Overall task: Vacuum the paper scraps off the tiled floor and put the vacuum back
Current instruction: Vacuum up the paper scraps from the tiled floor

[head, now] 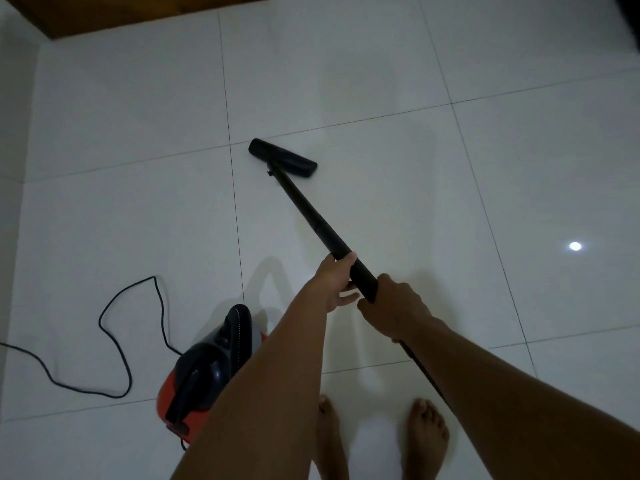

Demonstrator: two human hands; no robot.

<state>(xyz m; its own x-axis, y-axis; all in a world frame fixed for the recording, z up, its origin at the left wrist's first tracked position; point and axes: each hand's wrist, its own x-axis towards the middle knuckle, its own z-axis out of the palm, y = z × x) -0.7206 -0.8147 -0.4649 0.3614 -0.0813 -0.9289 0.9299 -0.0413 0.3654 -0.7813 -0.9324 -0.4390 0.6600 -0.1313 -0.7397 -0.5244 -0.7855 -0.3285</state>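
Head view. I see the black wand (311, 216) running diagonally from my hands up and to the left across the white tiled floor (381, 64), ending in the flat floor nozzle (282, 158), which lies on the tile just beside a grout crossing, well ahead of both hands. My left hand (337, 282) wraps the wand from the left at its thicker lower section, thumb over the top and fingers curled beneath; the lower fingers look loosened rather than pressed tight. My right hand (394, 310) sits just behind it, closed around the wand's rear end, knuckles up; the two hands nearly touch. Behind the right hand a thinner black length continues down under my right forearm.

The vacuum body (204, 362), red-orange with a dark handle and top, rests on the floor to the left of my left forearm, partly hidden by it. Its black power cord (114, 341) loops over the tiles and leaves at the left edge. My bare feet (427, 434) stand at the bottom. A brown wooden edge (121, 12) borders the floor at top left. I can make out no paper scraps on the tiles shown.
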